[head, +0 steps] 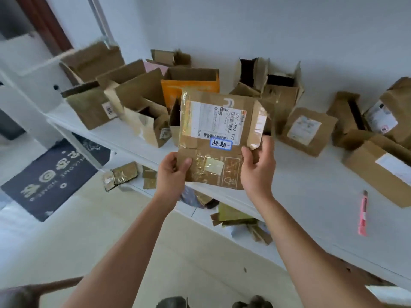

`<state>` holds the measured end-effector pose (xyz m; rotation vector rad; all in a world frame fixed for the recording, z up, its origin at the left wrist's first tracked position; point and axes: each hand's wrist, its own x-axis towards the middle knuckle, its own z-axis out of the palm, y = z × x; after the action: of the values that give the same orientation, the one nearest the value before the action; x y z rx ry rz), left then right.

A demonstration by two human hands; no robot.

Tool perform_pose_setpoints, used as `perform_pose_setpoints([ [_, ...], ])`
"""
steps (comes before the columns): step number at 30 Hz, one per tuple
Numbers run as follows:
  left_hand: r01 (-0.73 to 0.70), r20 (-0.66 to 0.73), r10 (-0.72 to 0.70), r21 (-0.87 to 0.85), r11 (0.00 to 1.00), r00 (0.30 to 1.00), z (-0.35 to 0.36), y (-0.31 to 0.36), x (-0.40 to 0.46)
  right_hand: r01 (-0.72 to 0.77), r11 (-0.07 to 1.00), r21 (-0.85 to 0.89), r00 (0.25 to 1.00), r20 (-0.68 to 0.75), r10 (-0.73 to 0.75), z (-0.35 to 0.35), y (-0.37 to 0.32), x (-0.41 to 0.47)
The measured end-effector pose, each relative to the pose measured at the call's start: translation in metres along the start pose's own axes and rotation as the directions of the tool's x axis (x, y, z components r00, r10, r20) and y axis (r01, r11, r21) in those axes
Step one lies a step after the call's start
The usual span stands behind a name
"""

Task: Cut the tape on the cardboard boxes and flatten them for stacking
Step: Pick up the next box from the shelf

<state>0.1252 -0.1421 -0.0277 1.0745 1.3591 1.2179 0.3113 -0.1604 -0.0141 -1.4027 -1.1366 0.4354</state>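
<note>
I hold a flattened brown cardboard box (216, 138) up in front of me, above the white table's front edge. It carries a white shipping label, a small blue-edged sticker and shiny clear tape. My left hand (172, 172) grips its lower left edge, thumb on the front. My right hand (258, 167) grips its lower right edge. A pink utility knife (363, 213) lies on the table (311, 192) to the right, apart from both hands.
Several open and taped cardboard boxes crowd the back of the table along the wall, among them an orange one (190, 85). Flattened cardboard pieces (235, 215) lie on the floor under the table. A dark welcome mat (53, 176) lies at the left.
</note>
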Motion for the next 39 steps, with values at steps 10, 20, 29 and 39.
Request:
perform_pose_setpoints([
  [10,0.261,-0.04,-0.31,-0.443,0.858,0.95,-0.245,0.021,0.038,0.016,0.995,0.094,0.98,0.194,-0.034,0.222,-0.099,-0.059],
  [20,0.182,-0.367,-0.362,-0.441,0.879,0.857,-0.359,0.009,0.102,-0.249,0.966,0.065,0.765,0.625,0.155,0.371,-0.111,-0.061],
  [29,0.164,-0.502,-0.456,-0.521,0.838,0.734,-0.438,0.014,0.176,-0.186,0.982,0.022,0.692,0.713,0.115,0.505,-0.126,-0.037],
  [39,0.236,-0.469,-0.521,-0.539,0.809,0.713,-0.495,0.007,0.263,-0.348,0.927,-0.137,0.604,0.724,0.333,0.611,-0.108,-0.008],
])
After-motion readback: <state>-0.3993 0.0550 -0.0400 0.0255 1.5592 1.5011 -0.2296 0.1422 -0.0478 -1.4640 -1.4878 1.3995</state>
